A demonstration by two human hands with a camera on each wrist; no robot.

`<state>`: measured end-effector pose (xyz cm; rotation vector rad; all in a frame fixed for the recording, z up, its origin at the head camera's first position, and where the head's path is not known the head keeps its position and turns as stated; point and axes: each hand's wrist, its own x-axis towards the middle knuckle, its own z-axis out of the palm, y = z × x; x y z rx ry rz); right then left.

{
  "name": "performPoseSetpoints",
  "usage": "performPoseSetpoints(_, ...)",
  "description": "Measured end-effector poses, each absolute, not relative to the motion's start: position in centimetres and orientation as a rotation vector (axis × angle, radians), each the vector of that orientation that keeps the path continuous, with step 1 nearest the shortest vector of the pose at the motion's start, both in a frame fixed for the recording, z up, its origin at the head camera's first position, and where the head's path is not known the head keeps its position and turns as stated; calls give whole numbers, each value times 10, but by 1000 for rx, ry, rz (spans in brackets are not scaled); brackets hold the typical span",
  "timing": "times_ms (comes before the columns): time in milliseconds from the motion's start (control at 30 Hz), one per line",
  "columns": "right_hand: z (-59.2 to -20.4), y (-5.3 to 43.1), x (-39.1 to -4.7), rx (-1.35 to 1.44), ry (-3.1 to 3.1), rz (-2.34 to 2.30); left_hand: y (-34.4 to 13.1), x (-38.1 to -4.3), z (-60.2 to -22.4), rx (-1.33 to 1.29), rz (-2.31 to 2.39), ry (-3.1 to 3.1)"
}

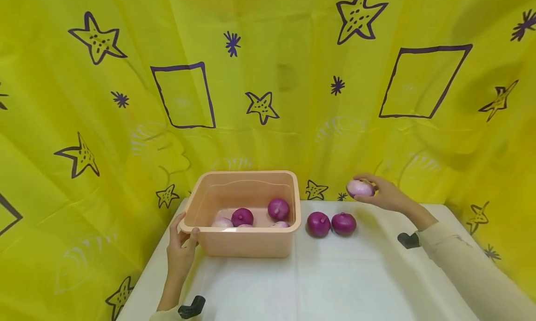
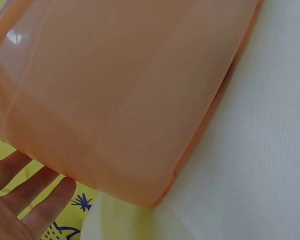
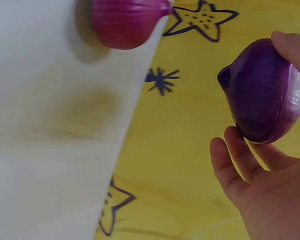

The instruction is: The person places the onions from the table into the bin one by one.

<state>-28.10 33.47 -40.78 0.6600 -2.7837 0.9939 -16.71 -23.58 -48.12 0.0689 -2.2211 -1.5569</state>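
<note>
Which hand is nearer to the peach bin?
Left. The left hand holds the bin at its near left corner; the right hand is off to its right, holding an onion.

From your right hand (image 1: 382, 195), you're facing two onions (image 1: 319, 224) low at eight o'clock, bin (image 1: 244, 243) standing at nine, curtain (image 1: 293, 144) hanging at twelve; open air is running above onions.

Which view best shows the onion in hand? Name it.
Right wrist: the held onion looms large, pointed end visible. The head view shows it small, mostly its pale side; the left wrist, not at all.
</note>
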Motion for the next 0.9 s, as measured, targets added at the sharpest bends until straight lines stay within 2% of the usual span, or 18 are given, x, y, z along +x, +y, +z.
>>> performPoseSetpoints(400, -357, 312, -281, 634, -2768, 998, -236, -167, -481, 60, -1560, -2225)
performPoseSetpoints(900, -339, 289, -294, 747, -2690, 935, -236, -167, -482, 74, -1548, -2227)
